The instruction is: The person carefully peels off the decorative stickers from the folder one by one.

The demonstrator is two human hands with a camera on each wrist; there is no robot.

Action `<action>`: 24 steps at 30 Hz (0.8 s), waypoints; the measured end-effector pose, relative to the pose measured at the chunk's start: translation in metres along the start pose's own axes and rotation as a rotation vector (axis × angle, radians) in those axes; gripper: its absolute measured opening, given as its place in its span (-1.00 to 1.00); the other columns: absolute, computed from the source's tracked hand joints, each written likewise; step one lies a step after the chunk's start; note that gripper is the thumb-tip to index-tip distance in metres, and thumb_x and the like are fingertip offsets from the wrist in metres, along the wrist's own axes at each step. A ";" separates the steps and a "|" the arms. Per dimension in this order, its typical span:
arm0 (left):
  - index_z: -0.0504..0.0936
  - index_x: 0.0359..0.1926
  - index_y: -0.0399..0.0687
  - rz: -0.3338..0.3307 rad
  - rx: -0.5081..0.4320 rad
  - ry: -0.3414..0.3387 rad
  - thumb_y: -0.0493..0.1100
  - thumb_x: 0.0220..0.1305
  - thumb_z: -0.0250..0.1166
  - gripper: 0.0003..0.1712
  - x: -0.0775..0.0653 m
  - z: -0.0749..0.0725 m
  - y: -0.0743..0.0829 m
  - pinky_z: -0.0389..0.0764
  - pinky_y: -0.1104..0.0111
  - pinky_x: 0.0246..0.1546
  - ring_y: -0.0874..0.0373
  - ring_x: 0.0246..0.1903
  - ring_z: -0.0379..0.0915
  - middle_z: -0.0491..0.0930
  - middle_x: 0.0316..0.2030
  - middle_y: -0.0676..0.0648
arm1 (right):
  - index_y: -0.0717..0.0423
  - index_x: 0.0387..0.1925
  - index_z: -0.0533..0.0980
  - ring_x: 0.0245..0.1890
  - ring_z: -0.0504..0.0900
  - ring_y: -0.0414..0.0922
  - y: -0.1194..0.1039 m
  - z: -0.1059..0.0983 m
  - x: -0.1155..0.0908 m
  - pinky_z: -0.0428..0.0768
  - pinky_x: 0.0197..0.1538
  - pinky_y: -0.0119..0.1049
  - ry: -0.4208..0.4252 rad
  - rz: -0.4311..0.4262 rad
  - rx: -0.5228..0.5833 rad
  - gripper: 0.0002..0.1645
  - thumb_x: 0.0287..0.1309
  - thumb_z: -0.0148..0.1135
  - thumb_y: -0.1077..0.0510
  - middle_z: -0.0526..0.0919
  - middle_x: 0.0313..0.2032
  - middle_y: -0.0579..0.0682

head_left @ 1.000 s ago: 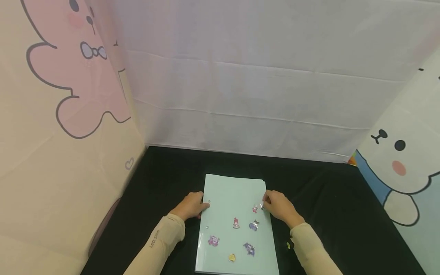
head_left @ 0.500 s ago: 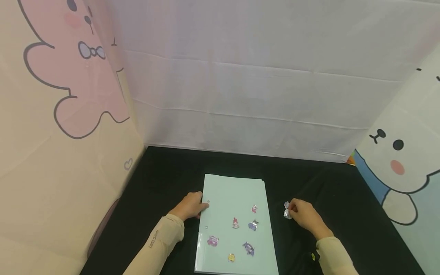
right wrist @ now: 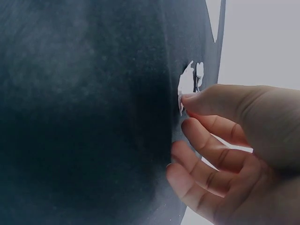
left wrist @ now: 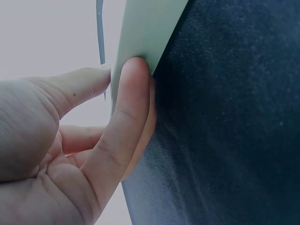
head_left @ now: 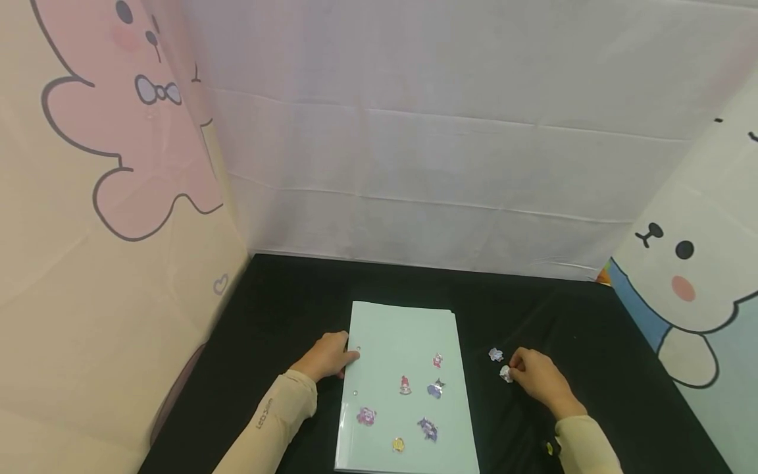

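The fingers (right wrist: 199,136) of the right hand (head_left: 540,380) pinch a small white sticker (head_left: 505,374) at the lower right of the head view, and the left hand (head_left: 324,357) grips the left edge of a pale green folder (head_left: 395,332) at lower centre, its thumb (head_left: 353,356) on top. A second sticker (head_left: 495,355) lies just above the white one on the black counter (head_left: 562,316), and six colourful stickers (head_left: 428,429) dot the folder's face.

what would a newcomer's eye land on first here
Probably the big pink cartoon animal on the left wall. Next comes the pale mint folder, scattered with small character stickers, on the black cloth. To its right, the right hand pinches a small pale sticker.
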State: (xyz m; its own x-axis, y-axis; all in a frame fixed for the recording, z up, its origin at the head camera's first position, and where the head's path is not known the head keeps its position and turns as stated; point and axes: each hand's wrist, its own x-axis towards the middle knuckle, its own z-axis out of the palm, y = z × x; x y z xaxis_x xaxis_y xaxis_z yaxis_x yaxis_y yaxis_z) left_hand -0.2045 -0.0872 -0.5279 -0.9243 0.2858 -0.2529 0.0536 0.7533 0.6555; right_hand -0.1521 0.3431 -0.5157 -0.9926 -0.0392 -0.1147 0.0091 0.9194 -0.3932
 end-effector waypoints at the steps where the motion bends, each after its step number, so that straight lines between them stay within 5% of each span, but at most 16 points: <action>1: 0.49 -0.16 -0.27 0.001 0.000 0.000 -0.16 0.36 0.34 -0.74 0.000 0.000 0.000 0.49 0.31 -0.50 0.14 -0.66 0.48 0.45 -0.56 -0.09 | 0.15 -0.33 0.55 -0.45 0.49 -0.10 0.000 0.000 0.000 0.50 -0.37 -0.08 0.001 -0.001 0.000 -0.90 0.17 0.35 0.27 0.53 -0.43 -0.02; 24: 0.49 -0.15 -0.28 0.007 0.014 0.007 -0.16 0.35 0.35 -0.73 0.002 0.002 -0.003 0.51 0.30 -0.49 0.15 -0.66 0.48 0.45 -0.56 -0.08 | 0.17 -0.27 0.55 -0.43 0.48 -0.11 -0.017 0.000 0.000 0.49 -0.38 -0.12 0.055 -0.051 0.011 -0.91 0.20 0.32 0.28 0.51 -0.39 -0.02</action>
State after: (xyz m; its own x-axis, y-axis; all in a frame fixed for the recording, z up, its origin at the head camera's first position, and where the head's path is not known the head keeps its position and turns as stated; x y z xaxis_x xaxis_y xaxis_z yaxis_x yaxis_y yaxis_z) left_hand -0.2057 -0.0875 -0.5313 -0.9263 0.2875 -0.2434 0.0656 0.7594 0.6473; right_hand -0.1519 0.3274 -0.5092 -0.9970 -0.0636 -0.0440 -0.0403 0.9125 -0.4070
